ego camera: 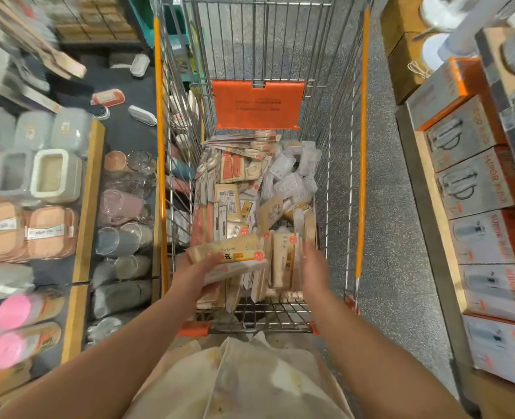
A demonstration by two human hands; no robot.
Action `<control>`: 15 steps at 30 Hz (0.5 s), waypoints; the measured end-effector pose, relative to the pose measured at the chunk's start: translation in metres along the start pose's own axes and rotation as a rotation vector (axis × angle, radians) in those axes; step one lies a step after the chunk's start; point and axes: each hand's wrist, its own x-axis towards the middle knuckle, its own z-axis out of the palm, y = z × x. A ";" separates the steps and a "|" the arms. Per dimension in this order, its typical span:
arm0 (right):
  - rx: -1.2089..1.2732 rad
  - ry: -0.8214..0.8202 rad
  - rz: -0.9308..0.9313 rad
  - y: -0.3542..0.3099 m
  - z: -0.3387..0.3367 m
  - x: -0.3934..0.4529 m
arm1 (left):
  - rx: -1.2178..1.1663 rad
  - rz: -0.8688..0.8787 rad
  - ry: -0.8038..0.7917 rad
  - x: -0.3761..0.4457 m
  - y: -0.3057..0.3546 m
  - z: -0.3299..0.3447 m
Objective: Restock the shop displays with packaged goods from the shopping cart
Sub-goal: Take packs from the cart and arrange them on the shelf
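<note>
Left hand (203, 267) grasps toothpick packs (232, 258) at the shopping cart's (362, 146) near end, long axis crosswise. Right hand (313, 267), blurred, apparently released, reaches upright packets (283, 258) just left of it.

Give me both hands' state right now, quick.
Left hand: holding a toothpick pack.
Right hand: blurred among the cart's packs; grip cannot be told.

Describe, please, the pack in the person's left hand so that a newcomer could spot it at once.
Start at the wire shopping cart with orange side rails in the aisle. At its near end, the left hand holds up a flat, pale toothpick pack. Unlike the packs lying in the cart, it is raised, lies crosswise, and has a yellow label band with a round red sticker.
</note>
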 end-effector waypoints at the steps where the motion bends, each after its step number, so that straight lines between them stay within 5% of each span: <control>1: -0.060 0.051 -0.002 0.006 -0.007 0.013 | -0.006 0.006 0.021 0.001 0.000 -0.001; 8: -0.235 -0.058 0.108 0.026 -0.006 0.048 | 0.053 0.007 0.092 0.005 -0.004 -0.010; 15: -0.354 -0.028 0.015 0.027 0.004 0.056 | -0.060 -0.073 0.107 0.004 -0.022 -0.006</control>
